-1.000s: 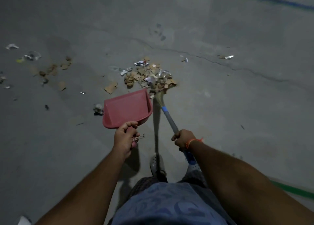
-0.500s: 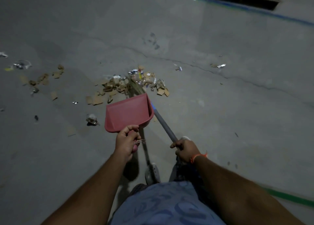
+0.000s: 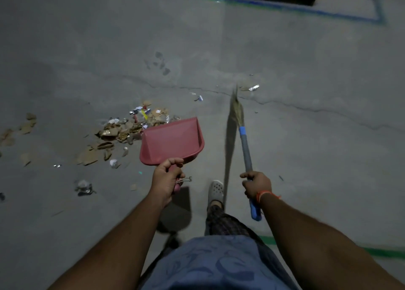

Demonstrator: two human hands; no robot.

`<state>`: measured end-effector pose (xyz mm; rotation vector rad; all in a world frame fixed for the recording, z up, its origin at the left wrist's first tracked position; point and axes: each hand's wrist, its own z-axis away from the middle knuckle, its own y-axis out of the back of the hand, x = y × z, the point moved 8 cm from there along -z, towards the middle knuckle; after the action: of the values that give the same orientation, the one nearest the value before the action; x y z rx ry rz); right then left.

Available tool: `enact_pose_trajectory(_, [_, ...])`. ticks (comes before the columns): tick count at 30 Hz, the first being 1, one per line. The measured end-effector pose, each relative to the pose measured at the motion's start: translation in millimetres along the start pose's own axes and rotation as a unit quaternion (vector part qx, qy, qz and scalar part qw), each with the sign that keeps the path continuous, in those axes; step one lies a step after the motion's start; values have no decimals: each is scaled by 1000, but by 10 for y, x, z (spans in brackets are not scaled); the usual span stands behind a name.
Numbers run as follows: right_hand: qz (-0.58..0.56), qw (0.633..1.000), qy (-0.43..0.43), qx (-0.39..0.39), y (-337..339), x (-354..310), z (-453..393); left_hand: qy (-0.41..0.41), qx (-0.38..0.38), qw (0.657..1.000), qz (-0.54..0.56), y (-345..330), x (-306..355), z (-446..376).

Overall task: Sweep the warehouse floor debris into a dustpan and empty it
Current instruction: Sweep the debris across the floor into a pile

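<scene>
— Gripping what? Left hand (image 3: 167, 178) closing around red dustpan (image 3: 173, 141) handle, right hand (image 3: 257, 184) around broom (image 3: 243, 140).

— Holding anything? Dustpan showing empty, hovering beside debris pile (image 3: 129, 129) on floor (image 3: 306, 75).

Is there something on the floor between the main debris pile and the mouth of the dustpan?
Nothing visible does. The main debris pile lies right at the far left edge of the red dustpan, with no other object between them.
</scene>
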<state>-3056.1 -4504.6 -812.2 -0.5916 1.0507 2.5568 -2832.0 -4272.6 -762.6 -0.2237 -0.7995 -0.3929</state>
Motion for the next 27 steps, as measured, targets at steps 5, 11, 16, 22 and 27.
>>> enact_pose_trajectory(5, [-40,997,-60,28,589,-77,-686,6,-22,1000,-11,-772,234,-340])
enact_pose_trajectory(11, [39,996,-60,-48,855,38,-1588,1,-42,999,-34,-1397,504,-584])
enact_pose_trajectory(16, [210,967,16,-144,938,-312,-1280,3,-34,998,-48,-1615,647,-735])
enact_pose_trajectory(22, [250,937,132,-204,767,-590,-1328,3,-35,998,-48,-1817,855,-966])
enact_pose_trajectory(27, [199,949,159,-184,733,-991,-1549,-10,-48,998,-42,-2028,1175,-1267])
